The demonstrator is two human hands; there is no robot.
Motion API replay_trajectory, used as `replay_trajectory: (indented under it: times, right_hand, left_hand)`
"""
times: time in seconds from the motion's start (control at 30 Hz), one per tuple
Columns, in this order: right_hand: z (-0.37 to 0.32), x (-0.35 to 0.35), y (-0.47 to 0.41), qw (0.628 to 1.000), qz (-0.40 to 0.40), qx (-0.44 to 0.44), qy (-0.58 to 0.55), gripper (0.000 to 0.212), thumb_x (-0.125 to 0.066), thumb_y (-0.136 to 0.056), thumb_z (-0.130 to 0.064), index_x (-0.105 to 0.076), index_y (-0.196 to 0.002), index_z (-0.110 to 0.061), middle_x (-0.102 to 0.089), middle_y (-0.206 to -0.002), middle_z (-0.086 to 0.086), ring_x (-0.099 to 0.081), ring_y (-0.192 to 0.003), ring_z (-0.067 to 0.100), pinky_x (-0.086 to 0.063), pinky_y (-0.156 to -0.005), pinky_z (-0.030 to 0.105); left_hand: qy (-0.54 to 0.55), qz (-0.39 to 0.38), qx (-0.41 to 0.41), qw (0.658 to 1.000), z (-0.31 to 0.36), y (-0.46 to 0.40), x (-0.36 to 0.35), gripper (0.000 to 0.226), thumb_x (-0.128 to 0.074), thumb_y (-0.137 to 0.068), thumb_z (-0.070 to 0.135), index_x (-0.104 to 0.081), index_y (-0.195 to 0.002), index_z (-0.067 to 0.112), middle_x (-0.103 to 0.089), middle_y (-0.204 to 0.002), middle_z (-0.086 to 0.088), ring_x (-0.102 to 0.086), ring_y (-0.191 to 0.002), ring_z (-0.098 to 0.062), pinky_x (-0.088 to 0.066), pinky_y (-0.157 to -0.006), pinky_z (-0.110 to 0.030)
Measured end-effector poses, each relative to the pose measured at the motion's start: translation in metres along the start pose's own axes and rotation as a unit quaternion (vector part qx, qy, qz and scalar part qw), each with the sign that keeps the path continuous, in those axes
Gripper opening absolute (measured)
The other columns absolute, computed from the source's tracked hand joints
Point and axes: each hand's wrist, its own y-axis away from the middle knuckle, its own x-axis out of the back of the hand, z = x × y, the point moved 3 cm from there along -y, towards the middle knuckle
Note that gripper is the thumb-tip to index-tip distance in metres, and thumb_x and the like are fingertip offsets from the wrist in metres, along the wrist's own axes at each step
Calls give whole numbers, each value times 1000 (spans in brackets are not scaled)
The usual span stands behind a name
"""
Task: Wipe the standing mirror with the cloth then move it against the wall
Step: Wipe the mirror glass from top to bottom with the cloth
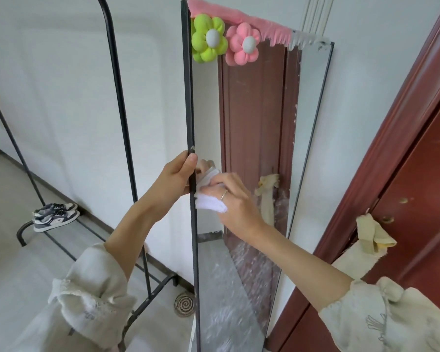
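Observation:
A tall standing mirror (254,118) in a thin black frame stands in front of me, angled out from the white wall. A green and a pink padded flower and pink trim decorate its top. My left hand (174,175) grips the mirror's left frame edge at mid height, thumb in front. My right hand (235,196) holds a folded white cloth (208,199) and presses it against the glass beside the left edge. The lower glass looks streaky.
A black metal clothes rack (120,102) stands at the left, with a pair of sneakers (55,215) on its base. A dark red door (417,174) with cloth-wrapped handle (368,232) is at the right. A round floor drain (184,304) lies near the mirror's foot.

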Motion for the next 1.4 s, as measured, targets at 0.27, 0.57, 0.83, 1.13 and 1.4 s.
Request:
replay_trajectory:
  times: [0.27,0.57,0.83,1.13,1.4]
  right_hand:
    - [10,-22,62,958,-285,0,15,30,-67,-67,15,-70,-93,1,-56,-104,7,-47,-100,16,-57,-69,37]
    - [19,54,-19,997,-26,-57,39,30,-75,-70,-1,-70,-99,-6,-60,-95,8,-53,-88,15,-48,-70,21]
    - [21,10,10,990,-57,-123,24,39,-77,-62,8,-68,-99,-1,-57,-99,16,-52,-96,24,-43,-78,27]
    - [23,-16,84,908,-330,-257,-29,30,-62,-82,-1,-65,-111,-6,-52,-108,7,-56,-102,24,-47,-83,32]
    - [-2,22,6,983,-81,-157,-46,34,-72,-72,3,-68,-102,-11,-55,-97,2,-61,-87,25,-52,-70,36]
  left_hand:
    - [-20,10,-5,1000,-6,-3,6,44,-36,-99,41,-42,-92,-3,-31,-84,-6,-33,-80,-24,-48,-84,-37]
    - [-58,20,-15,998,-7,-3,4,57,-39,-83,61,-50,-100,7,-53,-92,-22,-50,-84,-26,-46,-89,-59]
    - [-67,27,-13,997,-7,-4,2,43,-38,-85,57,-36,-76,16,-45,-81,-8,-41,-77,-22,-39,-75,-41]
    - [-84,21,-27,996,-9,-4,7,65,-38,-81,65,-40,-91,2,-39,-85,-2,-39,-81,-20,-38,-79,-40]
    - [-73,36,-41,996,-4,-1,2,42,-36,-97,43,-42,-81,5,-50,-77,-8,-45,-74,-22,-47,-78,-51]
